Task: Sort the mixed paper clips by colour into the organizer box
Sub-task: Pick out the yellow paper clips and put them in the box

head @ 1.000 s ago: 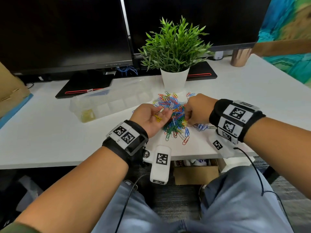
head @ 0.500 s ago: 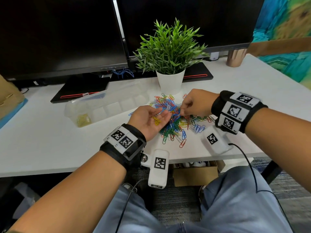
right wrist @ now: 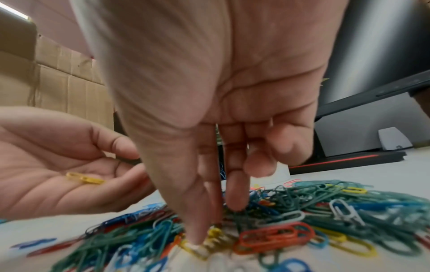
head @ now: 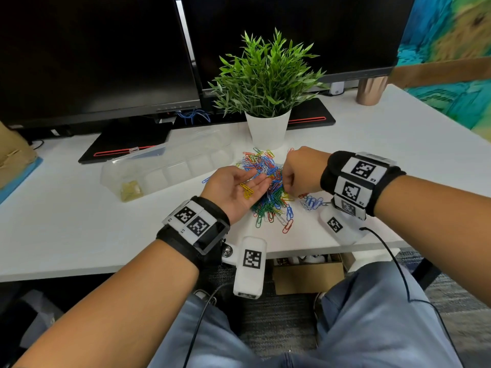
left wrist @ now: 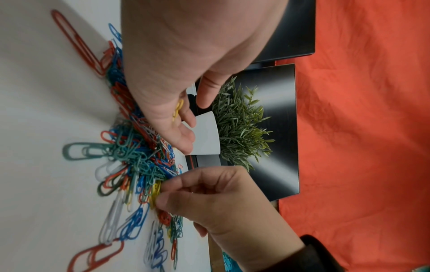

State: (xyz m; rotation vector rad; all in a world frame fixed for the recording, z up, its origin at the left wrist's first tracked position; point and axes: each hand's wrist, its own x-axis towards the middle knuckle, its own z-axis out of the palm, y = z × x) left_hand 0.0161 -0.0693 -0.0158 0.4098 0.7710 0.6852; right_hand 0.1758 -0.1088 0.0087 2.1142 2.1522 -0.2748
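Observation:
A heap of mixed coloured paper clips (head: 268, 197) lies on the white desk in front of the plant pot. My left hand (head: 236, 185) lies palm up and open at the heap's left edge, with a few yellow clips (head: 247, 191) resting on the palm (right wrist: 83, 178). My right hand (head: 297, 168) reaches down into the heap from the right. Its thumb and forefinger pinch a yellow clip (left wrist: 154, 192) still lying in the heap. The clear organizer box (head: 170, 166) stands to the left, with yellow clips (head: 130, 191) in its nearest-left compartment.
A potted plant (head: 268, 128) stands just behind the heap. Two monitors with black stands (head: 127, 139) line the back. A copper cup (head: 370, 91) is far right, a cardboard box (head: 13, 155) far left. A few blue clips (head: 313, 201) lie apart under my right wrist.
My right hand lifted off the heap's right side, shifted towards its middle and dipped down onto a yellow clip. My left hand stayed palm up with its yellow clips.

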